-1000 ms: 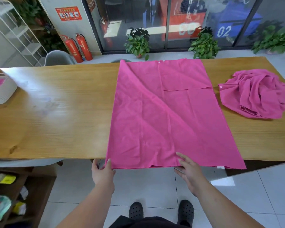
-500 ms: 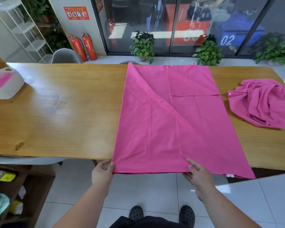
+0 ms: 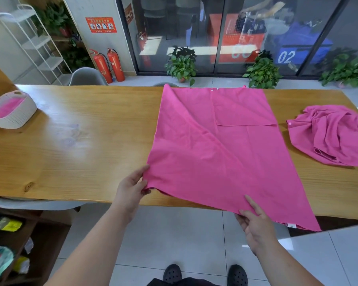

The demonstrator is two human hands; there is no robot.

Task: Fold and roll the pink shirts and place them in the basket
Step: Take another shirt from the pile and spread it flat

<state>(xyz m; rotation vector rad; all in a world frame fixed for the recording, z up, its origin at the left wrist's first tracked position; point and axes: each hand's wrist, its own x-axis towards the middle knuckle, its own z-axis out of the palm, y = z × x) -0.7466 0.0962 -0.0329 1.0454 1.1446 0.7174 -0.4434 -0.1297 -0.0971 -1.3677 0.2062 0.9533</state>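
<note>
Left hand pinches the near-left corner of the flat pink shirt, held just off the worktop; right hand pinches the near hem at the worktop's edge. Hands well apart. Shirt's long axis runs near to far, dead ahead. Far left sits the basket, closer to my left hand; crumpled shirt right. Legible: "02" behind glass; red notice unreadable.

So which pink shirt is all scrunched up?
The crumpled shirt on the right, a heap nobody touches. The flat shirt lies spread in the middle, gripped by the left hand and right hand.
</note>
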